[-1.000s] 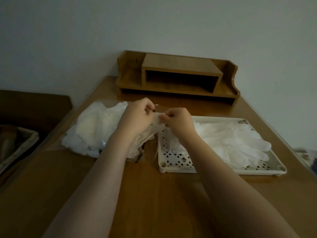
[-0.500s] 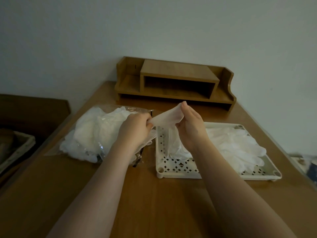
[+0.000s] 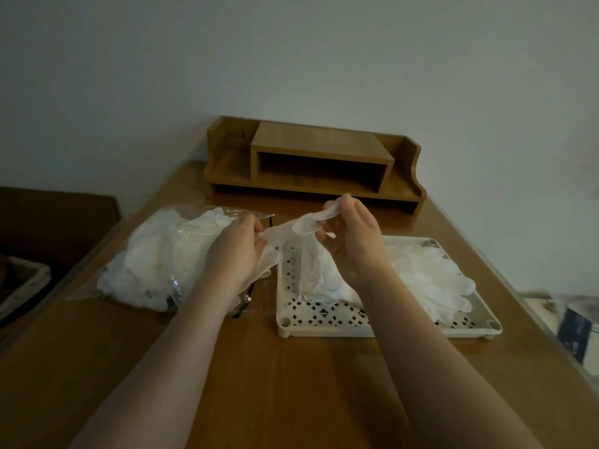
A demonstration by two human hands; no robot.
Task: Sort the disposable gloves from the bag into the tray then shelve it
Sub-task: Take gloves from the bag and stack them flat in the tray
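Item: one glove [image 3: 301, 225], stretched between my two hands above the tray's left end. Half a second ago it sat lower and bunched; now my right hand [image 3: 351, 241] has lifted its cuff and my left hand [image 3: 238, 251] pinches the other end, both sets of fingers curled on it. I judge it separated and ready to lay down.

Tray [image 3: 324, 328]: several gloves [image 3: 431, 277] already in it, on the table.

Bag [image 3: 162, 257]: at left, many gloves inside.

Shelf [image 3: 311, 163]: at the wall, unused.

Markings: no brand, label or writing legible anywhere.
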